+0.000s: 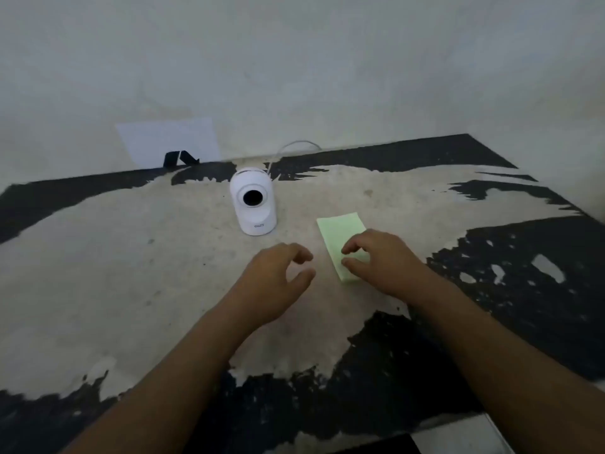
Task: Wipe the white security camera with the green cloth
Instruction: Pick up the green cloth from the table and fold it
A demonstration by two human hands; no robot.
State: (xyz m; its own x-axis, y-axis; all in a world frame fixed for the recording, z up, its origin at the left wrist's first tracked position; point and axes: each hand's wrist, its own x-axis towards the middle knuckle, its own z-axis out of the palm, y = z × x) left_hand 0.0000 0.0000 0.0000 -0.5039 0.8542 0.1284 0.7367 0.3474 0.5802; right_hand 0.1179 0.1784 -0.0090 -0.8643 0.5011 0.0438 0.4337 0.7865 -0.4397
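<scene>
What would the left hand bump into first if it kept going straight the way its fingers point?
Probably nothing soon. The left hand points up and right, into the bare gap between the camera and the cloth. Beyond lies only open table, then the wall, though depth is hard to judge.

Person's two forearms showing bare from lower frame edge up to hands; no sleeve covering either. Left hand [273,283] and right hand [381,262] both bare, wearing no glove. Wrists carrying no watch or band; fingers [302,253] showing no rings. Image blurring nail detail.
</scene>
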